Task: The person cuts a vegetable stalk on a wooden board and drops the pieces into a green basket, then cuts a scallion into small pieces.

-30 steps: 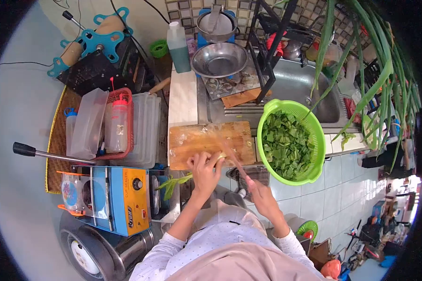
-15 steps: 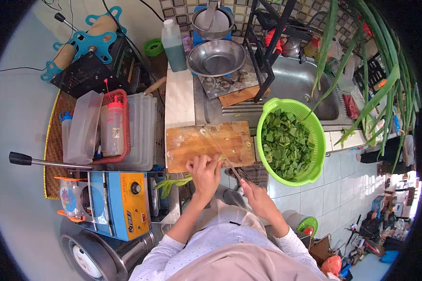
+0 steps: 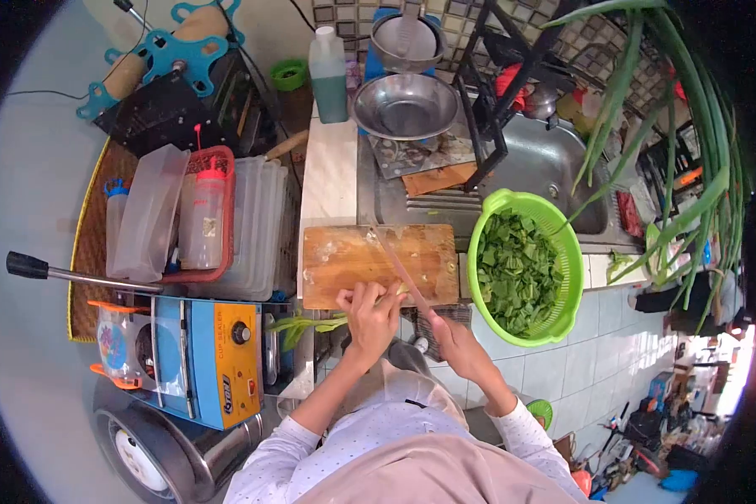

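Note:
My left hand is closed around leafy green stems at the near edge of the wooden cutting board. Their leafy ends stick out to the left, and a short pale tip shows past my fingers. My right hand grips a knife by its handle, which is mostly hidden. The blade slants up and left over the board, just right of my left fingertips. Small pale bits lie on the wood. To the right, a green plastic basket holds chopped green leaves.
Behind the board are a metal bowl, a bottle of green liquid and a sink. Long green leaves hang at the right. A cup sealer and plastic containers stand on the left.
The knife blade has shifted and stands at a steeper angle beside my left fingers. Both hands keep their grips. The whole view has shifted slightly.

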Demonstrator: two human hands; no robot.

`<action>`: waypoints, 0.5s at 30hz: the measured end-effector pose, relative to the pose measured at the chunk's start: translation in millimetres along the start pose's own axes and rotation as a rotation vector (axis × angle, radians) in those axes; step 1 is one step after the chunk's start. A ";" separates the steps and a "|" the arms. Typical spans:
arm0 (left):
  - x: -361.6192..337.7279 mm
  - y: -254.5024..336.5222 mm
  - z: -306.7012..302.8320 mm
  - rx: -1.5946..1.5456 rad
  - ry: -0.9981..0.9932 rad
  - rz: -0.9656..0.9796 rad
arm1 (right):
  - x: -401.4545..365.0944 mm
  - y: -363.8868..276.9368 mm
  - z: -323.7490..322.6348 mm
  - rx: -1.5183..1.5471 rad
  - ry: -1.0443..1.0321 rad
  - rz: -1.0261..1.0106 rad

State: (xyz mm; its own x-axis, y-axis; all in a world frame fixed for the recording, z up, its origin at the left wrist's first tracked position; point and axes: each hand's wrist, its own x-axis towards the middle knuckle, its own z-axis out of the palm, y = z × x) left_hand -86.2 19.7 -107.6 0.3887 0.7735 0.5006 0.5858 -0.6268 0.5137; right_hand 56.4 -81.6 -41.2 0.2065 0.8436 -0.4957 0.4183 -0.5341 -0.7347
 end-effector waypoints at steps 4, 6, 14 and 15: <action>-2.2 -1.1 0.1 0.004 0.008 0.037 | 18.8 -3.8 9.8 -0.001 0.061 -0.104; -1.4 0.6 2.1 -0.004 0.017 0.010 | 11.1 -9.9 6.9 -0.005 0.046 -0.039; 0.3 -0.1 0.5 0.041 -0.002 0.024 | 18.9 -8.9 15.9 -0.023 0.133 -0.148; 0.5 -1.2 -0.2 0.036 -0.004 0.043 | 18.8 -10.1 15.6 -0.039 0.133 -0.163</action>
State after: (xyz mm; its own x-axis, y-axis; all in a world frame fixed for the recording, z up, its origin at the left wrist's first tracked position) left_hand -86.9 20.9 -107.8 0.4169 0.7467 0.5183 0.5941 -0.6554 0.4664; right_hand 42.2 -61.2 -50.3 0.2469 0.9199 -0.3046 0.4892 -0.3897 -0.7803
